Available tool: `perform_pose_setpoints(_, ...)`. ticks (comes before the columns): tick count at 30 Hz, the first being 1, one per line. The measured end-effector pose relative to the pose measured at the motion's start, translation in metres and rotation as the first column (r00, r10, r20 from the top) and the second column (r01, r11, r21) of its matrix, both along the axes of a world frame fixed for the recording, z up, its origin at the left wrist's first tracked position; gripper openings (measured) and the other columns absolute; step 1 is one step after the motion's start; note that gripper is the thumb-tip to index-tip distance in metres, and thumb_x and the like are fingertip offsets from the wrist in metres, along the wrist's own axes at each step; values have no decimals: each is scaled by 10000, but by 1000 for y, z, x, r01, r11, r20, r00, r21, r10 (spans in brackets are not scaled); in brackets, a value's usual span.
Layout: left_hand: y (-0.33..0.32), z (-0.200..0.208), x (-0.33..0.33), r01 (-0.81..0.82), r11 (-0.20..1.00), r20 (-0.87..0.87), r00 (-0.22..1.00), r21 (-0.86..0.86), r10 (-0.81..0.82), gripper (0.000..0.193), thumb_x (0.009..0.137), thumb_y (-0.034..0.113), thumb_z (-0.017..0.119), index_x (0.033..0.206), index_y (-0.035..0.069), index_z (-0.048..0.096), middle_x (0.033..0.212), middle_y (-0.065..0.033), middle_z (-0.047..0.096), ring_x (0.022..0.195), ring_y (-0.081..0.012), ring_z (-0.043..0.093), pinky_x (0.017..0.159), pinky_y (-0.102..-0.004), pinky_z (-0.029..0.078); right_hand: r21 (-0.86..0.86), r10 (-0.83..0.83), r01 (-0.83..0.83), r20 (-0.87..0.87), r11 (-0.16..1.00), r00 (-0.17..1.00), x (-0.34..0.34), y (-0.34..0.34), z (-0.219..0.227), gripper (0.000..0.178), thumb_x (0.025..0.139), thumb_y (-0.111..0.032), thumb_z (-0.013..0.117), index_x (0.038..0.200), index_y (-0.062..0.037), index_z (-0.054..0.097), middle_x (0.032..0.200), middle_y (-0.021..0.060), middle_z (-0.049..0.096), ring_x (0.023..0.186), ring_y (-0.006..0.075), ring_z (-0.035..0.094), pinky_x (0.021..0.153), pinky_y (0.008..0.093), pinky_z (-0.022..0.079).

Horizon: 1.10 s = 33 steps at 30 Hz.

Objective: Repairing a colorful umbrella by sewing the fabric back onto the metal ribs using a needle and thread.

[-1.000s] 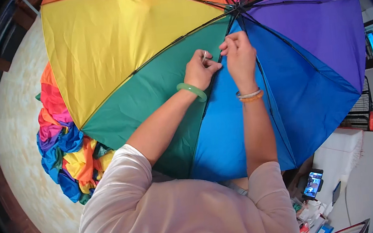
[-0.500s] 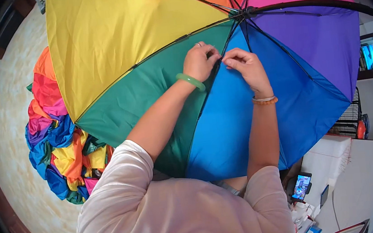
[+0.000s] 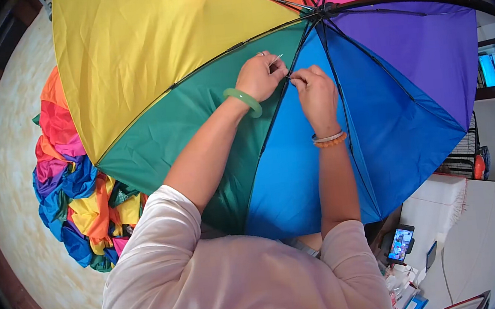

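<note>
An open rainbow umbrella (image 3: 159, 61) fills the view, seen from inside, with black ribs meeting at a hub (image 3: 321, 9). Both hands meet at the rib (image 3: 269, 134) between the green and blue panels, a little below the hub. My left hand (image 3: 258, 76), with a green bangle (image 3: 243, 100) on its wrist, is closed on a thin silver needle (image 3: 276, 60) that sticks up from its fingers. My right hand (image 3: 316, 90), wearing a beaded bracelet (image 3: 330, 140), pinches the fabric at the rib right beside the left fingers.
A heap of colourful umbrella fabric (image 3: 76, 190) lies on the pale floor (image 3: 6, 150) at my left. At the lower right stand a white table (image 3: 485, 232), a phone on a stand (image 3: 400, 244) and a wire rack (image 3: 462, 162).
The umbrella has shifted in the view, so the hub sits further right. Both hands have stayed together at the green-blue rib, and the needle tip now shows above the left fingers.
</note>
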<state>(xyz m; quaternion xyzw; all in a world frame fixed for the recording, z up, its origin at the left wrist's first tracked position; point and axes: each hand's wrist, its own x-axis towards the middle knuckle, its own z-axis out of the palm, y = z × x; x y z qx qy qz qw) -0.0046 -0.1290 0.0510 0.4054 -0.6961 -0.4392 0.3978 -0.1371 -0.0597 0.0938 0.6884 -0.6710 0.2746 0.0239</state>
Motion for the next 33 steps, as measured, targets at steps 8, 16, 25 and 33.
perform_pose_setpoints(8,1,-17,-7,-12,992,-114,993,126,26,75,774,85,610,759,17,636,643,-39,535,560,-168,460,567,-294,408,-88,-61,65,43,994,997,11,2,-15,78,737,-13,643,812,-32,642,750,61,556,569,190,483,538,313,414)
perform_pose_setpoints(16,3,-13,-12,28,872,-344,925,489,163,97,776,94,607,720,23,645,557,-19,518,453,-130,410,457,-263,367,-138,-34,72,258,988,965,13,2,-28,59,740,21,606,780,-19,592,759,84,559,557,228,495,534,343,427)
perform_pose_setpoints(25,3,-2,-1,365,491,-539,796,791,276,84,820,108,606,772,48,641,575,18,477,432,-42,334,385,-183,218,-48,-76,105,411,993,909,17,-1,-22,129,744,43,595,859,-13,608,736,91,574,577,207,523,542,345,435)
perform_pose_setpoints(33,7,-6,-10,184,640,-414,881,746,230,80,794,131,644,762,59,630,564,25,463,438,-49,345,392,-179,226,-58,-5,22,274,998,962,15,-13,-9,107,760,48,595,862,25,615,748,69,601,583,133,526,543,266,451)
